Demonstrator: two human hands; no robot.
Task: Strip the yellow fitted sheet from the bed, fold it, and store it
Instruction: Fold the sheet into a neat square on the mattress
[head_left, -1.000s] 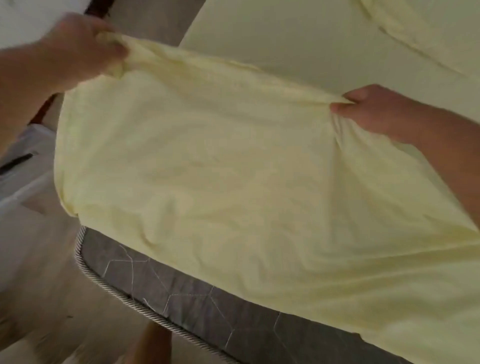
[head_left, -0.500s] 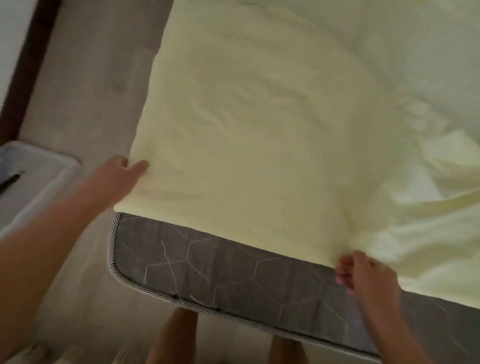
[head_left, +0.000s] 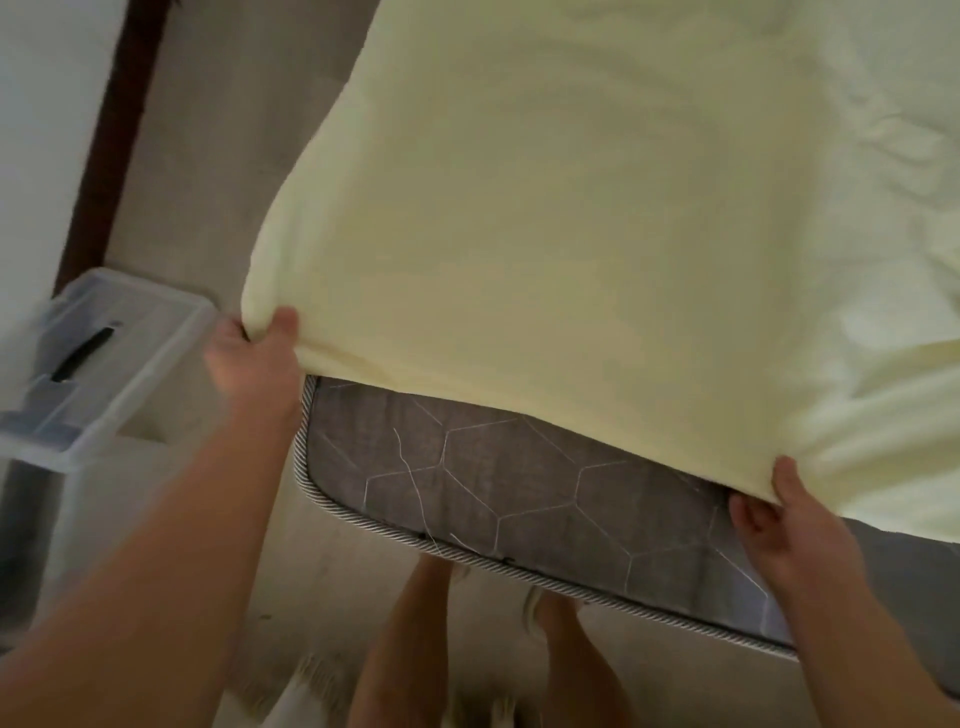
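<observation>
Both hands are pinching the sheet (head_left: 571, 249) over the mattress (head_left: 467, 467): left hand (head_left: 254, 358) gripping the corner, right hand (head_left: 789, 525) gripping the near edge.

- yellow fitted sheet (head_left: 545, 234): soft matt cloth, pale yellow, smooth over the folded part, creased at right
- mattress (head_left: 467, 467): grey woven fabric, matt, slightly coarse, pale stitched hexagon quilting
- mattress piping (head_left: 311, 483): corded edge trim, striped grey and white
- storage box (head_left: 130, 374): clear plastic, smooth, faint sheen
- floor (head_left: 223, 156): beige, matt, looks like hard tile
- rug (head_left: 311, 686): pale, fringed textile edge
</observation>
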